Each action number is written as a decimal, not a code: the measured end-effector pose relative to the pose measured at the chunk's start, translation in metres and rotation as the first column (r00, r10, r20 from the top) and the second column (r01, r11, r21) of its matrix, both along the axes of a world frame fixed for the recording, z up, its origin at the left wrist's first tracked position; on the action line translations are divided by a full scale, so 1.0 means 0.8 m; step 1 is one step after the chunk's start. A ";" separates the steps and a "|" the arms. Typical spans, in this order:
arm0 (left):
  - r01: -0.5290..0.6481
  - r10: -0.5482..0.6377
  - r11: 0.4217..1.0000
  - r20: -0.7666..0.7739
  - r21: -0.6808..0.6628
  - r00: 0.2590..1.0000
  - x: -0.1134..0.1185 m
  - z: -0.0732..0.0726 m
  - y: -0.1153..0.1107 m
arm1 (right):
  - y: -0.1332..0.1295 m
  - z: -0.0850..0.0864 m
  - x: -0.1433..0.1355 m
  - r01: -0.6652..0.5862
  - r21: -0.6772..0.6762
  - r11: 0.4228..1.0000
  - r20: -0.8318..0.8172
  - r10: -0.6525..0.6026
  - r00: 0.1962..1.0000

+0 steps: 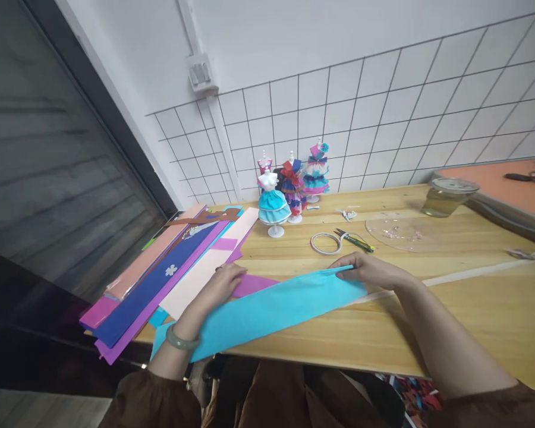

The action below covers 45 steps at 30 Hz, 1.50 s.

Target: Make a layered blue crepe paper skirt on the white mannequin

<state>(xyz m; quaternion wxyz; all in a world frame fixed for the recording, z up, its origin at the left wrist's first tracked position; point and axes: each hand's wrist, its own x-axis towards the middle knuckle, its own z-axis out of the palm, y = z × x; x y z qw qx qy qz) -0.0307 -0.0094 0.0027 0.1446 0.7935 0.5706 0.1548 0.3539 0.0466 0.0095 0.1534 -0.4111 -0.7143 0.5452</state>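
Note:
A long turquoise strip of crepe paper [267,316] lies slantwise along the front of the wooden table, its left end hanging past the edge. My right hand [361,270] pinches the strip's upper right corner between thumb and fingers. My left hand [225,284], with a green bangle [182,337] at the wrist, rests palm down beyond the strip's upper edge. Its fingers lie loosely beside a purple piece of paper [253,285], which is partly under the strip. The left forearm crosses over the strip's left part.
Coloured paper strips [134,285] are piled at the left. Small dress forms [274,205] in paper dresses stand at the back. Nearby lie a tape roll [312,245] and snips [356,240]. Further right are a clear plate [396,233], a lidded cup [449,199] and a pale ribbon [463,274].

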 end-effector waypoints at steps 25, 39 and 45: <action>-0.355 0.337 0.924 0.133 0.144 0.932 -0.072 0.097 0.075 | 0.008 -0.005 -0.012 0.311 0.023 0.950 -0.291 -0.291 0.911; -0.604 0.582 0.763 0.160 0.231 0.797 -0.064 0.092 0.080 | 0.014 -0.020 -0.013 0.332 0.111 0.937 -0.128 -0.318 0.939; -0.090 0.020 0.993 0.649 0.075 0.760 0.087 0.164 -0.040 | 0.014 -0.021 -0.016 0.334 0.180 0.925 -0.055 -0.329 0.943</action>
